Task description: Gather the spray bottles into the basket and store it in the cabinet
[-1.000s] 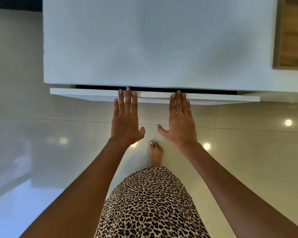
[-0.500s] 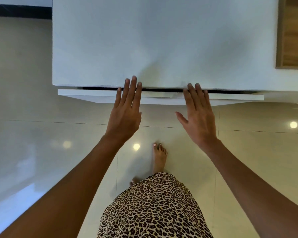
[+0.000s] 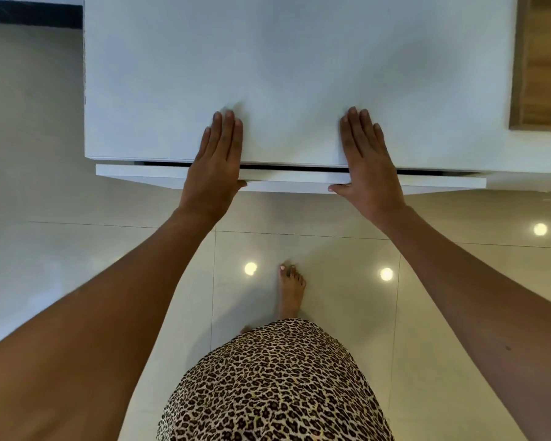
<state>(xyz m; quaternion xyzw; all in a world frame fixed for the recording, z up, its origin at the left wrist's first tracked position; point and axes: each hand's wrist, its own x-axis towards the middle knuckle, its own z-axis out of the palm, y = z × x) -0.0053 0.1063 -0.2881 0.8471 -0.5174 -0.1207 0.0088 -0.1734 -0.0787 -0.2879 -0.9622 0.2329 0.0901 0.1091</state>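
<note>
Looking down, we see at the far left a dark strip (image 3: 29, 14) along the top edge, with pale glossy floor tiles (image 3: 29, 138) below it. Next comes the white cabinet (image 3: 172, 74), its flat top filling the upper middle of the view. Just under its front edge a white drawer or door front (image 3: 134, 174) juts out slightly, with a thin dark gap showing between it and the cabinet top. Our left hand (image 3: 217, 163) lies flat and released, fingers straight and together on the cabinet top near its front edge, palm over the gap and the thumb against the jutting front; it grasps nothing. A bare foot (image 3: 291, 291) stands on the tiles between our two arms, above the leopard-print skirt (image 3: 274, 386) at the bottom edge, and bright light spots reflect on the floor on either side of the foot. Our right hand (image 3: 368, 163) mirrors the left, flat and open, fingers on the cabinet top, palm across the gap, thumb at the lower edge of the white front, holding nothing. At the top right corner a wooden panel (image 3: 544, 58) borders the cabinet top. The spray bottles and the basket are nowhere in view; whether they sit inside the cabinet we cannot tell.
</note>
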